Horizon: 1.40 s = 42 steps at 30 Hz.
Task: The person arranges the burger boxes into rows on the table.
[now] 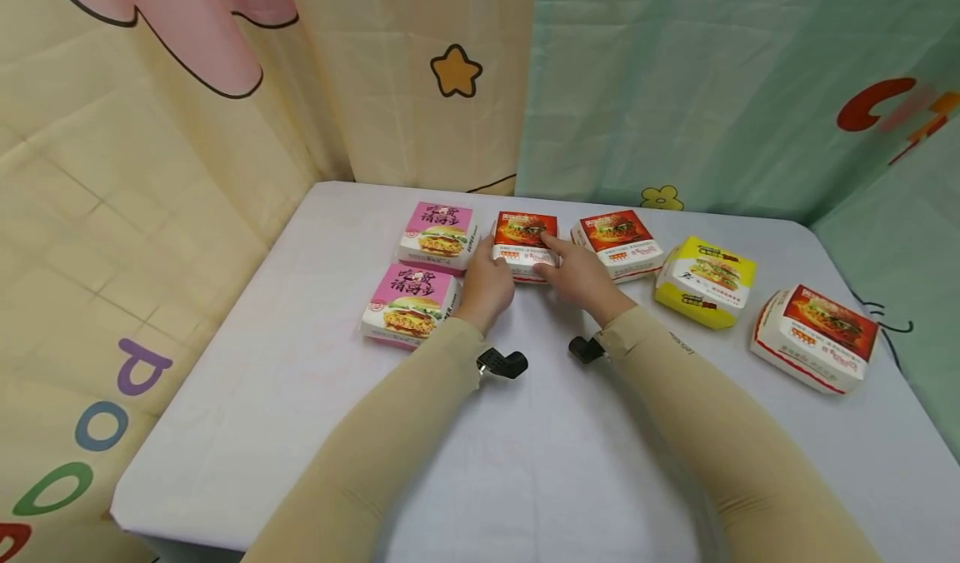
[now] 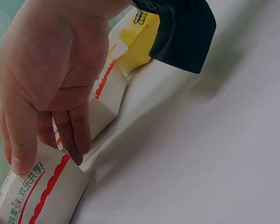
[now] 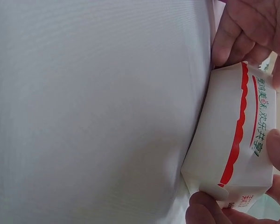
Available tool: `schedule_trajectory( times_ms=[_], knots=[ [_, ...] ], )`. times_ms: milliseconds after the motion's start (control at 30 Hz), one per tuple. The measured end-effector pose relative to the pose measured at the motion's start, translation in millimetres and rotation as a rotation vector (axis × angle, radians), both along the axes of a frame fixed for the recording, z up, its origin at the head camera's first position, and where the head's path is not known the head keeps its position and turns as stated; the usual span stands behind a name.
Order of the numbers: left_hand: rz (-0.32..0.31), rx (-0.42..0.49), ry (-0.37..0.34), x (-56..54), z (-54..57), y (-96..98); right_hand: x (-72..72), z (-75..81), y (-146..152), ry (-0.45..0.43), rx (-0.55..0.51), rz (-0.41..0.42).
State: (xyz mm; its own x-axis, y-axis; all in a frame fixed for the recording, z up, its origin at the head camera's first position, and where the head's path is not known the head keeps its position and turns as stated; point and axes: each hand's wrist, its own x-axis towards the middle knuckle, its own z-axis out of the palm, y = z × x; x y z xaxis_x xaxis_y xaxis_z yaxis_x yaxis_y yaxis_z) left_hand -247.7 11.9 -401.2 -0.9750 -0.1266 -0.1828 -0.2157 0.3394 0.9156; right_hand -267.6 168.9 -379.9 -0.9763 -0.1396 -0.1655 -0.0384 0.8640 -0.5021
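Observation:
Both hands hold a red-and-white burger box [image 1: 519, 230] between them at the back middle of the table. My left hand [image 1: 489, 286] grips its left side. At its right side is my right hand [image 1: 583, 276], thumb on the upper front edge and fingers against the side. In the left wrist view, the right hand [image 2: 51, 65] is seen with its thumb on the box [image 2: 56, 196]. The right wrist view shows the box's white front [image 3: 224, 126] with a red scalloped stripe, held at both ends. Its base lies close to the tablecloth.
Left of the hands lie two pink burger boxes, a farther one [image 1: 438, 234] and a nearer one [image 1: 411, 305]. Rightward stand another red-and-white box [image 1: 618, 242], a yellow box [image 1: 707, 282] and a larger red-and-white box [image 1: 817, 338]. Curtains [image 1: 637, 72] hang behind the white table [image 1: 300, 363].

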Motion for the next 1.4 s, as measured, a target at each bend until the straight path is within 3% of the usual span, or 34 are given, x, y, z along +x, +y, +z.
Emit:
schedule_trajectory(
  times_ms=[1400],
  knots=[
    [0.01,0.027,0.045,9.2,-0.3,-1.7,11.9,-1.7,1,0.03,-0.019,0.01]
  ],
)
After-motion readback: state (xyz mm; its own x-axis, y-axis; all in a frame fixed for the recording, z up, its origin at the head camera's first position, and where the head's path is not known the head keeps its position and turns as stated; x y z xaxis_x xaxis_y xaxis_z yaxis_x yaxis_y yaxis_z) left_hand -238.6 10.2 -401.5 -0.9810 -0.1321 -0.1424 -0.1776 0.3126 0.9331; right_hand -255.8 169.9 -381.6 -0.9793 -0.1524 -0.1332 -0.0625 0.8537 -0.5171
